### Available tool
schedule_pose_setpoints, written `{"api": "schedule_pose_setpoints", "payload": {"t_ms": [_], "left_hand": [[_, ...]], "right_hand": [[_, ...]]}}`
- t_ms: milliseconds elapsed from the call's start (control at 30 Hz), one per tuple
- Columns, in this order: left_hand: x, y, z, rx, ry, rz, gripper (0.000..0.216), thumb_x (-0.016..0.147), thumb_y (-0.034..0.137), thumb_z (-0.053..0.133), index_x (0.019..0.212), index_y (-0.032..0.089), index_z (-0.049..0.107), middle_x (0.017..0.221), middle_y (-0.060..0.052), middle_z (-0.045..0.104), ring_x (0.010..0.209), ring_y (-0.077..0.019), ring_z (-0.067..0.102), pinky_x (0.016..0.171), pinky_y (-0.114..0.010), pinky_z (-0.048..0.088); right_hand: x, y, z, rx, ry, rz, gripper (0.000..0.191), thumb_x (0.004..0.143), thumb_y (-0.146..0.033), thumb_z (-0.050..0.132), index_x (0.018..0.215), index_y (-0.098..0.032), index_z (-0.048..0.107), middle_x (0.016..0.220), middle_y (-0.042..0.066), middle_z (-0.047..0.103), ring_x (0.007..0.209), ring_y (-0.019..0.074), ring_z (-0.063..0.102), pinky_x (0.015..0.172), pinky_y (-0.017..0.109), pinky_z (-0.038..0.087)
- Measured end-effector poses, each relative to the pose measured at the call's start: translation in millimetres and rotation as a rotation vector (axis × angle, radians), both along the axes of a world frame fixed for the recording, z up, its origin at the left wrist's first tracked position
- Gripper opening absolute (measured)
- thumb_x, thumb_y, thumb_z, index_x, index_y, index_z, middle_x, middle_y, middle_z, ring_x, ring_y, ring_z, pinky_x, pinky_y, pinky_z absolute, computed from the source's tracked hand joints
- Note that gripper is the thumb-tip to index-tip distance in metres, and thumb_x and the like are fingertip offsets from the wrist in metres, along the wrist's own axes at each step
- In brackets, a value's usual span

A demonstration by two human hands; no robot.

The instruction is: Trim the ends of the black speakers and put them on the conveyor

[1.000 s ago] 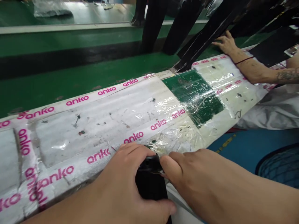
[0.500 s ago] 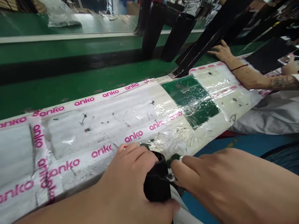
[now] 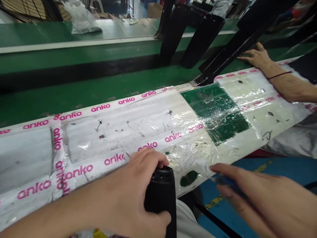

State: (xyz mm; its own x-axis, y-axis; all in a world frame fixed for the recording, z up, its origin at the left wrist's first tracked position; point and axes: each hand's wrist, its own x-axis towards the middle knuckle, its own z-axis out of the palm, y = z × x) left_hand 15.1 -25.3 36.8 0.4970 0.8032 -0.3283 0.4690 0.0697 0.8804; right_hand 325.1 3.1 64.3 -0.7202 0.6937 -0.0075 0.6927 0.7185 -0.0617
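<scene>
One black casing (image 3: 159, 198), clamped by the fingers of your left hand (image 3: 137, 186) beside the bench (image 3: 119, 132), appears mid-work, your right hand (image 3: 268, 195) gripping a blurred blue object (image 3: 231, 183) apart from it, remaining steps unclear

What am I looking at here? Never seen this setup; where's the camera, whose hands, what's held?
There's no robot here: these are one person's bare hands, seen by a camera worn on the head, looking forward and down. The left hand grips a black housing at the ledge's near edge. The right hand, apart from it, holds a blue object, too blurred to identify. The pale ledge carries pink-lettered tape. Beyond it are a green surface and tall black objects. Another person's hand is at upper right.
</scene>
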Motion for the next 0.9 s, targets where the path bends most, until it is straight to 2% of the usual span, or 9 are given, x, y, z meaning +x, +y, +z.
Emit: {"api": "schedule_pose_setpoints", "payload": {"t_ms": [67, 167, 233, 333, 533, 700, 900], "left_hand": [[1, 3, -7.5, 0.004, -0.048, 0.023, 0.054, 0.063, 0.037, 0.089, 0.108, 0.026, 0.062, 0.108, -0.004, 0.065, 0.100, -0.0280, 0.062, 0.084, -0.040, 0.056], [2, 3, -22.9, 0.120, -0.084, 0.037, 0.053, 0.055, 0.049, 0.097, 0.091, 0.024, 0.066, 0.104, -0.005, 0.066, 0.113, -0.0355, 0.060, 0.100, -0.051, 0.049], [4, 2, -30.1, 0.182, -0.111, 0.051, 0.056, 0.051, 0.048, 0.099, 0.090, 0.023, 0.068, 0.101, -0.005, 0.068, 0.117, -0.0381, 0.059, 0.103, -0.054, 0.046], [5, 1, -33.8, 0.197, -0.174, 0.080, 0.058, 0.052, 0.051, 0.098, 0.094, 0.023, 0.069, 0.096, -0.004, 0.069, 0.114, -0.0354, 0.061, 0.103, -0.050, 0.049], [7, 4, -33.7, 0.241, -0.191, 0.067, 0.053, 0.059, 0.061, 0.092, 0.087, 0.023, 0.067, 0.087, -0.002, 0.070, 0.105, -0.0317, 0.066, 0.100, -0.047, 0.052], [7, 3, -34.9, 0.237, -0.205, 0.087, 0.054, 0.057, 0.057, 0.095, 0.089, 0.021, 0.068, 0.090, -0.003, 0.069, 0.103, -0.0307, 0.066, 0.099, -0.046, 0.052], [6, 2, -31.7, 0.175, -0.192, 0.083, 0.049, 0.057, 0.051, 0.095, 0.083, 0.022, 0.066, 0.088, -0.003, 0.067, 0.100, -0.0304, 0.064, 0.098, -0.047, 0.051]], "right_hand": [[-25, -13, -11.0, 0.010, 0.094, 0.112, 0.028, 0.100, -0.006, 0.039, 0.120, -0.020, 0.053, 0.086, 0.002, 0.076, 0.064, 0.0188, 0.073, 0.055, 0.030, 0.055], [-50, -23, -21.9, 0.085, 0.120, 0.184, 0.032, 0.091, -0.001, 0.037, 0.113, -0.019, 0.052, 0.083, 0.004, 0.074, 0.059, 0.0208, 0.070, 0.046, 0.035, 0.049], [-56, -25, -25.9, 0.083, 0.103, 0.195, 0.037, 0.086, 0.000, 0.039, 0.116, -0.017, 0.052, 0.081, 0.003, 0.072, 0.058, 0.0211, 0.068, 0.044, 0.036, 0.045], [-55, -27, -29.0, 0.054, 0.091, 0.188, 0.044, 0.081, 0.001, 0.040, 0.120, -0.014, 0.052, 0.083, 0.002, 0.071, 0.059, 0.0207, 0.067, 0.046, 0.036, 0.044], [-54, -29, -33.1, -0.012, 0.075, 0.179, 0.047, 0.076, 0.000, 0.043, 0.119, -0.017, 0.053, 0.080, -0.001, 0.067, 0.057, 0.0202, 0.064, 0.048, 0.037, 0.043], [-53, -34, -38.1, 0.005, 0.084, 0.146, 0.052, 0.072, -0.002, 0.045, 0.121, -0.017, 0.053, 0.080, -0.002, 0.065, 0.056, 0.0198, 0.062, 0.050, 0.037, 0.041], [-56, -32, -30.5, -0.048, 0.077, 0.145, 0.051, 0.068, 0.000, 0.046, 0.115, -0.018, 0.054, 0.079, -0.002, 0.064, 0.059, 0.0203, 0.061, 0.052, 0.038, 0.039]]}}
